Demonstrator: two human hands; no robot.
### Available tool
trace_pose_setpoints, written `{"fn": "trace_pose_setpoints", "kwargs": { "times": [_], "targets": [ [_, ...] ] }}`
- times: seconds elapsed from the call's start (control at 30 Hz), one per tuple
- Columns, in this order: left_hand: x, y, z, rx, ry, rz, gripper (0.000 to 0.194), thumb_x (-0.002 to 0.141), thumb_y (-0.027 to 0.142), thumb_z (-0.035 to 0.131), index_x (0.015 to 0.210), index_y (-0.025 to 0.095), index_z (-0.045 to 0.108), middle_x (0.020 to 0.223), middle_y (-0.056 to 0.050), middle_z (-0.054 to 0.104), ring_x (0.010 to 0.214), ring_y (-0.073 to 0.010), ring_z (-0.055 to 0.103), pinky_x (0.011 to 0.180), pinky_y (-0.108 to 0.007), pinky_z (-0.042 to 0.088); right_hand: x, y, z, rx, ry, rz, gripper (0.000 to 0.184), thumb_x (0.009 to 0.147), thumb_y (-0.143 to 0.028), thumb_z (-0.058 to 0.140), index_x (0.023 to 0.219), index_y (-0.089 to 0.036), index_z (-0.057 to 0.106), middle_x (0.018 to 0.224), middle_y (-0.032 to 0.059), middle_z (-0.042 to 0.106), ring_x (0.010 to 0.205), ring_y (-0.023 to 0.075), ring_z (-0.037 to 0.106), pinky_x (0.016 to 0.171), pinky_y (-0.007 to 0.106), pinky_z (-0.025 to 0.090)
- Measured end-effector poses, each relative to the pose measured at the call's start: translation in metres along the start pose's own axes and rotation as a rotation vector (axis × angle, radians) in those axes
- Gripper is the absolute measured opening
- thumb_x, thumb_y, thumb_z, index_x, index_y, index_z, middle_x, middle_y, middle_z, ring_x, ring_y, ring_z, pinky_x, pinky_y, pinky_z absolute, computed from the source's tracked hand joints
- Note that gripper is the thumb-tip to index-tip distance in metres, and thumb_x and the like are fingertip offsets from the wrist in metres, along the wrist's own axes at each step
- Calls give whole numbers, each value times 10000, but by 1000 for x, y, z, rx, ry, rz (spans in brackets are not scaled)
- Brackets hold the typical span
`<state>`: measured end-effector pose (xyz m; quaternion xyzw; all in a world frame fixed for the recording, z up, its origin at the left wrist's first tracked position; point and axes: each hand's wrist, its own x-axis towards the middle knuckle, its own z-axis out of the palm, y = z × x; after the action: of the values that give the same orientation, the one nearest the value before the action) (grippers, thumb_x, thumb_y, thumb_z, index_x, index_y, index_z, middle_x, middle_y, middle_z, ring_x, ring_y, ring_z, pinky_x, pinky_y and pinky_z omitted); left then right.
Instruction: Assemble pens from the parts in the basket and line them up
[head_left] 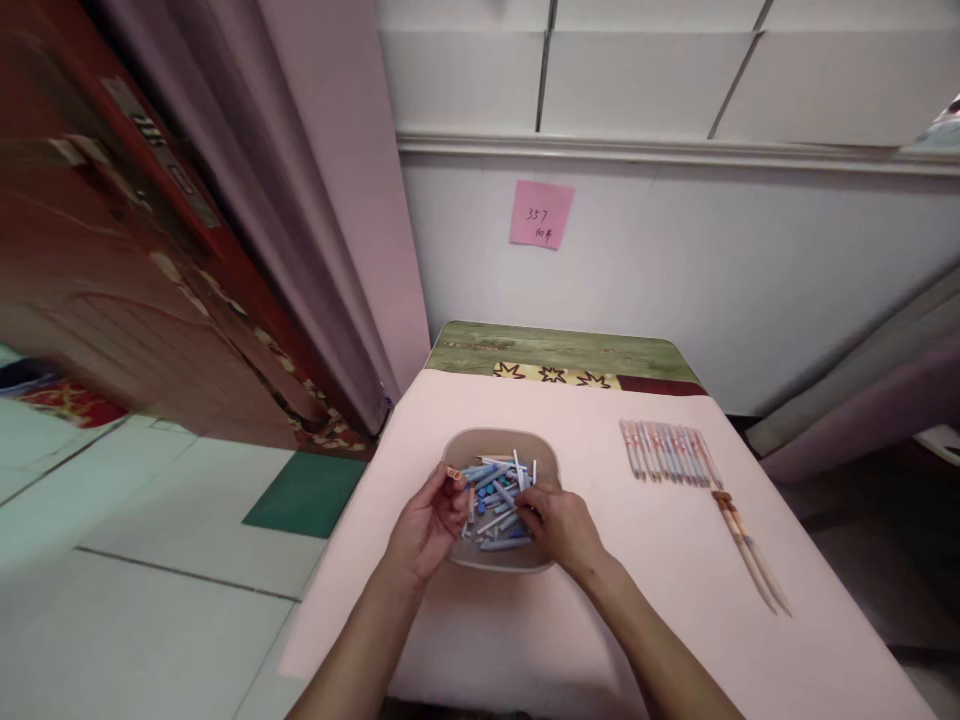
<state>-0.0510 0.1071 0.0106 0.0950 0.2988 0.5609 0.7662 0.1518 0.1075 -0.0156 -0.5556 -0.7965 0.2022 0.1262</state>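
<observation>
A shallow beige tray [501,441] sits on the pink-covered table [600,600] and holds several loose pen parts [499,495] in blue, white and grey. My left hand [426,525] is at the tray's left edge, its fingers pinched on a small orange pen part [454,473]. My right hand [562,525] reaches into the tray from the right, fingers curled down among the parts; what they grip is hidden.
A row of several assembled pens [670,453] lies at the table's right. Two longer pens [750,550] lie below them. A pink sticky note [541,214] is on the wall behind. A red-brown door [135,280] stands at the left.
</observation>
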Motion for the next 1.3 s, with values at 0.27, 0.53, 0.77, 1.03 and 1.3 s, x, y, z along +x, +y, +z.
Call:
{"fn": "trace_pose_setpoints", "kwargs": {
  "times": [0.27,0.53,0.77,1.03,1.3],
  "targets": [
    [-10,15,8,-99,148,9,220,906,235,515,725,115,552,591,27,487,417,-29,415,341,-116,316,17,-28,-10,-56,-35,22,126,834,-280,602,915,-267,698,933,1,715,857,162,653,710,219,424],
    [-25,21,13,-80,268,-28,220,909,251,516,760,105,585,599,-3,609,368,-19,467,298,-89,332,34,-19,-19,-217,-29,261,202,884,-232,506,940,-190,696,918,114,721,854,220,666,690,265,424],
    [-27,-13,15,154,261,-89,94,844,156,607,889,83,646,780,-86,720,538,-105,663,425,-145,528,14,-14,-22,-128,38,235,112,855,-240,571,862,-227,682,852,36,724,797,171,660,677,224,398],
    [-23,-17,14,89,234,-46,119,820,-2,562,825,99,626,878,-107,721,659,-113,690,593,-174,583,0,-10,-46,-26,153,200,130,854,-190,553,836,-219,678,825,20,702,770,150,639,690,208,394],
    [-20,15,10,-60,308,11,137,896,103,498,870,76,629,710,-46,662,455,-39,544,364,-99,431,4,-13,-48,-122,132,206,151,869,-231,533,860,-227,684,846,30,700,780,155,634,681,218,383]
  ]
}}
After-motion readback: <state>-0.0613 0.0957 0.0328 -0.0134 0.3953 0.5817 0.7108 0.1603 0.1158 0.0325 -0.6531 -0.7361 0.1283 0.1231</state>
